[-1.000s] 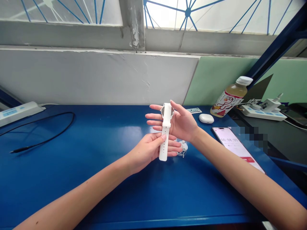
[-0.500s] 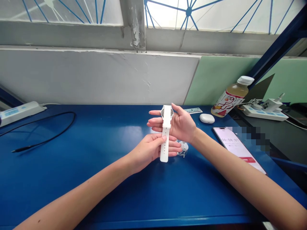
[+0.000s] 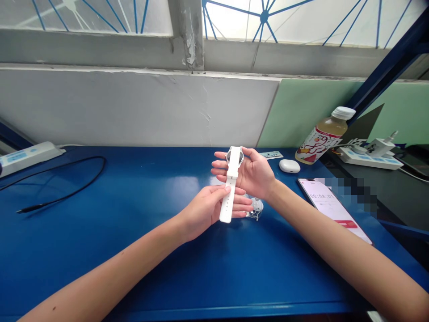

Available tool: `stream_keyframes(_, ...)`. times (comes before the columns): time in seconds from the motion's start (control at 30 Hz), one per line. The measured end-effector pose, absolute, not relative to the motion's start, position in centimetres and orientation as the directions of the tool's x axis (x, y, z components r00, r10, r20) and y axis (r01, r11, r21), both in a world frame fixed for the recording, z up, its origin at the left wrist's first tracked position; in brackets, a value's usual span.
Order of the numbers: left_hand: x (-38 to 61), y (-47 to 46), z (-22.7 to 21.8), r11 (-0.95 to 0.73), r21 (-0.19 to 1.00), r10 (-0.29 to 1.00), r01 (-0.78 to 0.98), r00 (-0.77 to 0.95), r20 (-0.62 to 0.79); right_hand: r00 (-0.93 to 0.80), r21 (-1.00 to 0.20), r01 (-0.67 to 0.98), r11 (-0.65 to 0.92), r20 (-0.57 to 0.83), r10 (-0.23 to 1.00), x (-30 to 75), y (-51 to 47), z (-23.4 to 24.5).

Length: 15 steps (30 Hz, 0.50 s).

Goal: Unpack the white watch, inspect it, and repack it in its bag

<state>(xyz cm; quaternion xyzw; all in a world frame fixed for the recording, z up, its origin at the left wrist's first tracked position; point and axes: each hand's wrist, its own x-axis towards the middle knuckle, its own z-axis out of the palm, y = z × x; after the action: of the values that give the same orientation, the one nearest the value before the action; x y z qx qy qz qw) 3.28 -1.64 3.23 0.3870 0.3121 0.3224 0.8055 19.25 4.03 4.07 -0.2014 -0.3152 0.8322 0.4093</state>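
Fingers of left hand pinching strap of white watch — right hand gripping case; strap open, unfastened, on no wrist.

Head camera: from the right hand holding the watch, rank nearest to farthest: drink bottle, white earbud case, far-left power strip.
1. Earbud case, just right of the right hand holding the watch.
2. Drink bottle, farther right, by the wall.
3. Power strip, far left edge.
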Motion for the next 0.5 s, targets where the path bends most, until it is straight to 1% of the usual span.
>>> stream_keyframes(0.1,2.9,-1.4,3.2,0.54,0.769,0.737,-0.341,0.634,-0.236,-0.491,-0.645,-0.646,-0.409,-0.06,0.869,19.7,4.4,4.4)
stream_keyframes(0.2,2.5,-1.3,3.3,0.577,0.706,0.737,-0.411,0.634,-0.234,-0.377,-0.59,-0.75,-0.3,0.008,0.926,20.3,4.8,5.0)
stream_keyframes(0.27,2.4,-1.3,3.6,0.574,0.685,0.756,-0.449,0.612,-0.231,-0.302,-0.578,-0.784,-0.227,0.035,0.953,20.4,5.0,5.5)
stream_keyframes(0.33,2.5,-1.4,3.8,0.57,0.673,0.771,-0.471,0.59,-0.24,-0.236,-0.61,-0.777,-0.157,0.05,0.97,20.3,4.9,5.8)
stream_keyframes(0.4,2.6,-1.4,3.9,0.572,0.66,0.779,-0.486,0.575,-0.252,-0.21,-0.677,-0.729,-0.104,0.078,0.975,20.0,4.6,5.9)
stream_keyframes(0.5,2.8,-1.5,3.9,0.556,0.667,0.788,-0.496,0.569,-0.233,-0.299,-0.795,-0.6,-0.088,0.121,0.947,19.3,4.0,5.7)
